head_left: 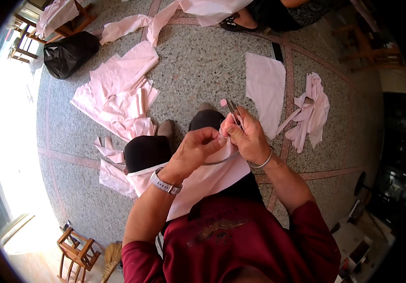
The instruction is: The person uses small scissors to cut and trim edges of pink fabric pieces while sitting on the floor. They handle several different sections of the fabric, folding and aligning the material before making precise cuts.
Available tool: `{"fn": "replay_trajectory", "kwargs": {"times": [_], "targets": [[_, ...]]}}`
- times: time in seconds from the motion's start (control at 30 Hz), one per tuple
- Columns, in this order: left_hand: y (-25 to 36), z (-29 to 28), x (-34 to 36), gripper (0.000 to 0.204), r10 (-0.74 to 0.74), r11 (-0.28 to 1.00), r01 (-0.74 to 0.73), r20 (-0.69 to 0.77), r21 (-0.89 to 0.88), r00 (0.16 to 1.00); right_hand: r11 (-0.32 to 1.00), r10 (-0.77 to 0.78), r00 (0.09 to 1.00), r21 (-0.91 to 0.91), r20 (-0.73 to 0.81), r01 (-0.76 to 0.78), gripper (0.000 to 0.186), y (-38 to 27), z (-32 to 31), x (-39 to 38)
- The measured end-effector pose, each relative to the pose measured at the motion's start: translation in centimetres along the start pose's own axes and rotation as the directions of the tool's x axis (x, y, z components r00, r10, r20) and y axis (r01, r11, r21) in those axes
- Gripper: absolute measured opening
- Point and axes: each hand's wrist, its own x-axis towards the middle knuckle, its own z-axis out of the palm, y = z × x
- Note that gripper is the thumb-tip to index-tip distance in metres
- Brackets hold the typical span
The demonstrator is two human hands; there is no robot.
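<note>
A length of pale pink cloth (212,179) lies across my lap, over dark trousers. My left hand (196,152) is closed, thumb and fingers pinching the cloth's upper edge. Right beside it, my right hand (249,137) is closed around small dark metal snips (233,111), their narrow ends pointing up and away from me. A small pink piece (224,102) shows at the tip of the snips. The right thumb and fingers also meet the cloth at the left fingertips; the exact pinch point is partly hidden. A thin grey cord curves below the hands.
Pink cloth pieces (118,94) lie heaped at the left, with a flat piece (265,87) and a crumpled bundle (312,111) at the right. Beyond are a black plastic bag (71,53), a phone (277,52) and another person's foot (241,21). A wooden chair (78,252) stands lower left.
</note>
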Motion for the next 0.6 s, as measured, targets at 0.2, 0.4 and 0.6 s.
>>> {"fn": "replay_trajectory", "kwargs": {"times": [0.2, 0.4, 0.6], "targets": [[1.2, -0.7, -0.2, 0.023, 0.014, 0.957, 0.004, -0.057, 0.291, 0.998, 1.0, 0.013, 0.997, 0.018, -0.075, -0.012, 0.017, 1.3, -2.5, 0.7], [-0.8, -1.3, -0.1, 0.019, 0.128, 0.976, -0.109, -0.091, 0.187, 0.988, 0.997, 0.03, 0.984, 0.072, -0.175, -0.017, 0.01, -0.6, -6.7, 1.5], [1.5, -0.1, 0.5, 0.019, 0.221, 0.95, -0.196, -0.077, 0.244, 0.972, 0.969, 0.095, 0.988, -0.238, 0.12, -0.064, 0.014, -0.4, -2.3, 0.3]]}}
